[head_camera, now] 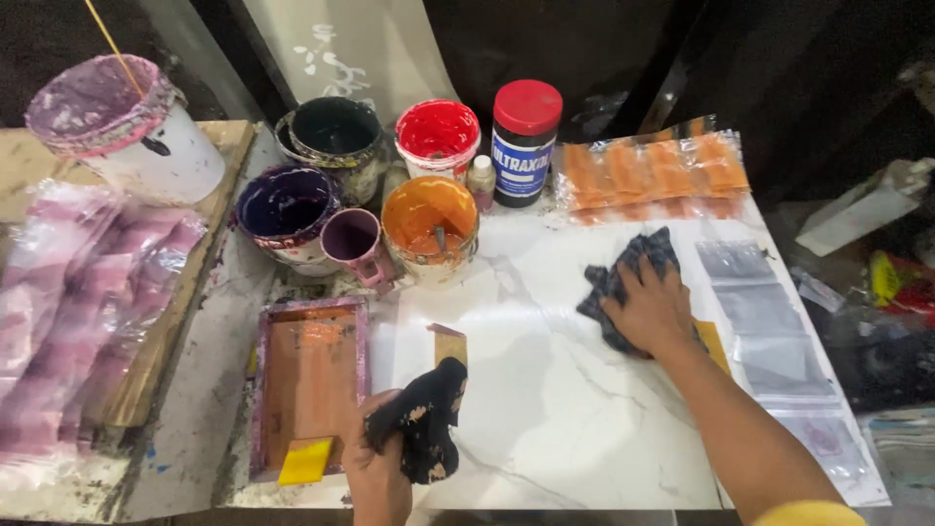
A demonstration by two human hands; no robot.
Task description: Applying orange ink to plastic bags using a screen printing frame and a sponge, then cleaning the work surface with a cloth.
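Note:
My right hand [651, 307] presses flat on a dark crumpled rag [625, 273] lying on the white marble-patterned tabletop [545, 390]. My left hand [375, 468] grips a black, paint-stained rag [429, 419] near the front edge, just right of a small framed printing screen [310, 380] with an orange-brown mesh. A yellow scraper [305, 460] rests at the screen's lower end. A small tan card [449, 344] lies just above the left rag.
Paint pots stand at the back: orange [429, 222], red [437, 131], dark purple [285, 206], black [336, 131], a mauve cup [353, 239], a red-lidded black jar [525, 136] and a white bucket [127, 127]. Orange plastic packets [657, 170] and clear bags [769, 321] lie right; stained plastic sheets [78, 292] lie left.

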